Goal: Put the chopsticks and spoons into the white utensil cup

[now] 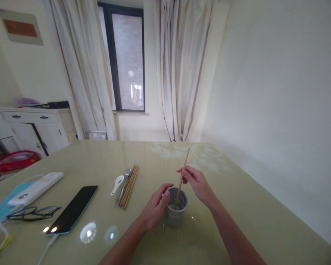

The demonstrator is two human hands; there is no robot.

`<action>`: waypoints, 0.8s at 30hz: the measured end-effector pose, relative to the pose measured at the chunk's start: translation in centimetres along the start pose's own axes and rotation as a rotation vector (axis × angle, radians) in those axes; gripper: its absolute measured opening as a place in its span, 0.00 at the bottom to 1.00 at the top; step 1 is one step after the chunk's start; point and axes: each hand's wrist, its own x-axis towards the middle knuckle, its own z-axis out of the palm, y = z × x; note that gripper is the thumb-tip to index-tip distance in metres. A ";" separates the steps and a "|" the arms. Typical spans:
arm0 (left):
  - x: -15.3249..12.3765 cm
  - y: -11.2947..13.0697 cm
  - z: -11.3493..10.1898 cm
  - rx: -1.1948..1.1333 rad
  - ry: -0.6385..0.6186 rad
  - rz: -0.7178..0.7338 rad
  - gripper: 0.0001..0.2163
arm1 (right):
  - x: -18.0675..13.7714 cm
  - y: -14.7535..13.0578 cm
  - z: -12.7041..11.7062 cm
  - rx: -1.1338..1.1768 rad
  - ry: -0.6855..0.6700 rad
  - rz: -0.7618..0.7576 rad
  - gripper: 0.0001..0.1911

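One thin wooden chopstick (182, 175) stands tilted in one grey metal cup (175, 210), pinched by right hand (196, 181); left hand (156, 208) curls around the cup (several chopsticks (129, 186) lie nearby).

I see soft daylight coming thru the window (128, 60) btwn the curtains (179, 66); room is evenly lit, a bit dim and washed out w/ a greenish-yellow cast; glossy table (237, 206) throws bright glare spots near the phone (73, 209); shadows are faint; strong wide-angle bend at the edges, walls and cabinet (35, 129) lean; overall slightly soft, far corners blurry.
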 end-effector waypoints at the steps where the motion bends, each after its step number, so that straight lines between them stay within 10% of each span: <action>1: 0.0 0.0 0.0 -0.004 -0.001 0.013 0.29 | -0.3 0.4 0.3 0.013 -0.026 0.011 0.25; 17: 1.1 -1.2 -0.9 0.032 0.064 0.047 0.31 | -1.7 2.3 2.2 0.038 -0.033 0.112 0.24; 24: 1.4 -2.4 -7.9 1.128 0.571 -0.197 0.14 | -1.7 3.2 2.3 0.111 -0.006 0.163 0.36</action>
